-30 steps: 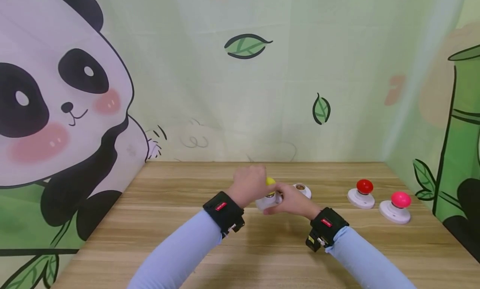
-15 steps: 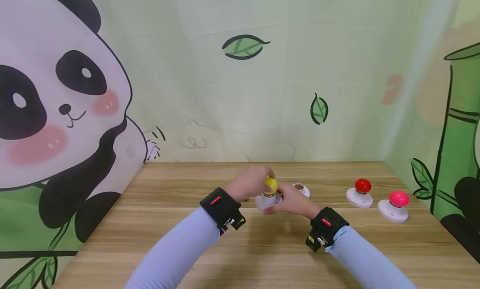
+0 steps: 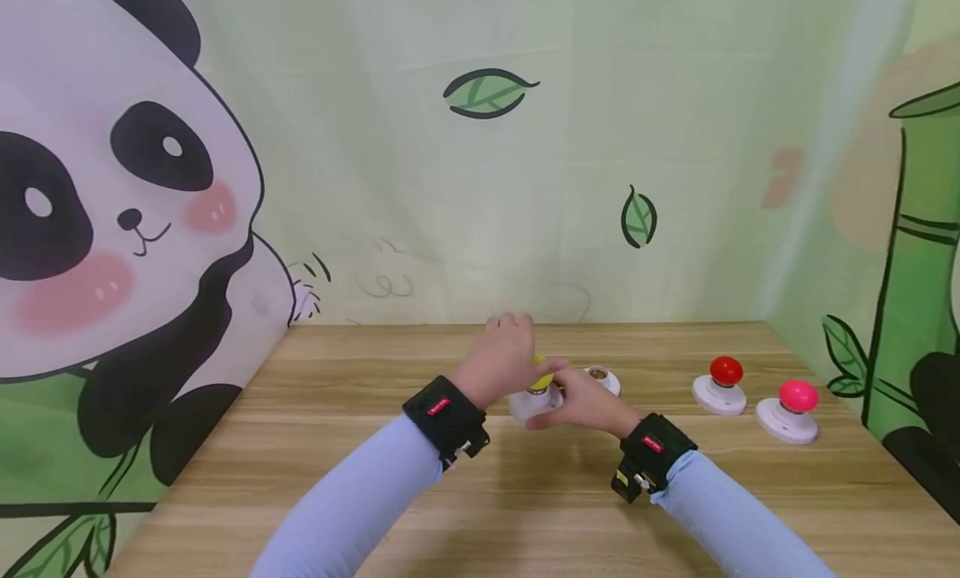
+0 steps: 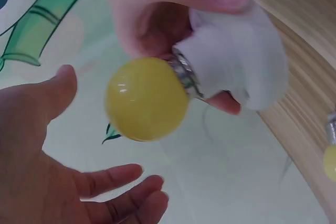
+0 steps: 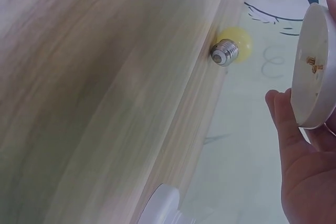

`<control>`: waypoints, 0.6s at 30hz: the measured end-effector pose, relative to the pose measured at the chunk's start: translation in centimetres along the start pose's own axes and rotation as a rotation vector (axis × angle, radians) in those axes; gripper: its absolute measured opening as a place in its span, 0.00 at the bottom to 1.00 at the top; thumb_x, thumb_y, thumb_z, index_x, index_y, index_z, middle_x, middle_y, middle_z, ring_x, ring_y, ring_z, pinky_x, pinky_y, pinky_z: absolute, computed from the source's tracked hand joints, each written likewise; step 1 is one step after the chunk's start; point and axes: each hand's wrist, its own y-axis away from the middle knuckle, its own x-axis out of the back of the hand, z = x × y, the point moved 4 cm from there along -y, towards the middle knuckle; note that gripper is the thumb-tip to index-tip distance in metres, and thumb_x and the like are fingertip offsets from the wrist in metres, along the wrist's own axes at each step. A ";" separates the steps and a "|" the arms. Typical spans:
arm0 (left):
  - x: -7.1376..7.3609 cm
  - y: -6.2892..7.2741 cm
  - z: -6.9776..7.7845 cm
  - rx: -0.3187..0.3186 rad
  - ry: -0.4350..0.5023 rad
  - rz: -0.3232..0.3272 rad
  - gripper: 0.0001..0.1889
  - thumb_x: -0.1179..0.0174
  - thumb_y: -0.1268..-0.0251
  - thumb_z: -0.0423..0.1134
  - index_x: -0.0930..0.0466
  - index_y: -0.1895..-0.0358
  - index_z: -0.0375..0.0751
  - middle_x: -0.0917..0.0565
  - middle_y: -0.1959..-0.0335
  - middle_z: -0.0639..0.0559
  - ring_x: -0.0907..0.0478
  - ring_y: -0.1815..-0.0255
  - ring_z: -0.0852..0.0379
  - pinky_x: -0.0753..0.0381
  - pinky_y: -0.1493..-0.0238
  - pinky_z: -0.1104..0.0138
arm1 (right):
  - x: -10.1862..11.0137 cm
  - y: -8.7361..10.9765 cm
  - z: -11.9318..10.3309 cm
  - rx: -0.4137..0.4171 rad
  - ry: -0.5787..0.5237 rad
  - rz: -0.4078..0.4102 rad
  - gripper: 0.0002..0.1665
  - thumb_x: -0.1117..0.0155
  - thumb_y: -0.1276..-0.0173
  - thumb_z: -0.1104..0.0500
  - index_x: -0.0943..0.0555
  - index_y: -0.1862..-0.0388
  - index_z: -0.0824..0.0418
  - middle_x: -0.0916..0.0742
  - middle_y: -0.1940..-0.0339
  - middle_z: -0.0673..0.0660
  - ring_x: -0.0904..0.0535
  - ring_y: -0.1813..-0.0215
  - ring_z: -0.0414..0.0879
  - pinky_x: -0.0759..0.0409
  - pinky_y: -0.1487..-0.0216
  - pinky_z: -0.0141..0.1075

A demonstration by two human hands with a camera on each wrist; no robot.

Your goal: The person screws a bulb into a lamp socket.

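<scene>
My right hand (image 3: 588, 405) grips a white lamp socket (image 4: 247, 51) by its round base, held tilted above the table. A yellow light bulb (image 4: 147, 100) sits in that socket, some of its metal thread showing at the socket's mouth. Beside the bulb, my left hand (image 4: 58, 150) has its thumb and fingers spread apart, with a gap to the glass in the left wrist view. From the head view, the left hand covers part of the bulb. The right wrist view shows the base's hollow underside (image 5: 312, 72) with small brass-coloured parts inside.
Another yellow bulb (image 5: 233, 45) lies loose on the table, behind the left hand in the head view. A bulbless white socket (image 3: 602, 378) stands just beyond the right hand. To the right are sockets with a red bulb (image 3: 726, 371) and a pink bulb (image 3: 797, 397).
My left hand was at the yellow bulb, turning at the wrist; its fingers are now spread off it. My right hand keeps holding the socket in nearly the same place.
</scene>
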 end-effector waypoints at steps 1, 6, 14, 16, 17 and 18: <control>-0.1 0.0 0.0 0.017 -0.038 0.031 0.35 0.50 0.39 0.71 0.25 0.57 0.37 0.20 0.68 0.47 0.21 0.64 0.50 0.22 0.64 0.61 | 0.0 -0.1 0.0 0.005 -0.019 -0.002 0.39 0.20 0.51 0.49 0.25 0.41 0.56 0.17 0.46 0.54 0.22 0.49 0.45 0.24 0.48 0.39; -0.8 0.0 -0.1 0.076 -0.057 0.056 0.27 0.43 0.42 0.68 0.27 0.72 0.45 0.30 0.83 0.57 0.33 0.84 0.61 0.35 0.86 0.66 | -0.4 -0.3 0.1 -0.006 -0.060 -0.016 0.34 0.20 0.51 0.52 0.22 0.45 0.53 0.17 0.49 0.52 0.22 0.50 0.45 0.23 0.49 0.38; -1.2 0.0 0.0 0.073 -0.017 0.030 0.22 0.39 0.41 0.61 0.25 0.71 0.44 0.28 0.81 0.57 0.33 0.83 0.61 0.35 0.85 0.67 | -0.5 -0.1 0.2 -0.007 -0.015 -0.002 0.37 0.19 0.53 0.49 0.23 0.43 0.54 0.16 0.49 0.53 0.20 0.50 0.45 0.23 0.48 0.39; -1.1 0.0 0.0 0.065 0.001 0.009 0.22 0.39 0.41 0.61 0.24 0.69 0.44 0.26 0.79 0.56 0.32 0.82 0.61 0.34 0.84 0.67 | -0.4 -0.1 0.1 -0.003 -0.012 -0.002 0.37 0.20 0.52 0.48 0.23 0.43 0.55 0.16 0.49 0.53 0.20 0.51 0.45 0.23 0.49 0.39; -1.1 -0.1 -0.1 0.057 0.021 -0.005 0.21 0.38 0.41 0.60 0.24 0.68 0.43 0.25 0.78 0.55 0.30 0.81 0.61 0.33 0.83 0.67 | -0.4 -0.1 0.1 -0.002 -0.012 -0.004 0.37 0.20 0.52 0.48 0.23 0.43 0.55 0.15 0.49 0.53 0.20 0.51 0.45 0.22 0.49 0.39; -1.0 -0.1 -0.1 0.046 0.047 -0.019 0.20 0.36 0.41 0.58 0.22 0.66 0.43 0.23 0.76 0.55 0.29 0.79 0.60 0.31 0.82 0.67 | -0.3 -0.1 0.0 -0.002 -0.009 -0.003 0.37 0.20 0.52 0.48 0.23 0.43 0.55 0.15 0.49 0.53 0.20 0.51 0.45 0.23 0.49 0.39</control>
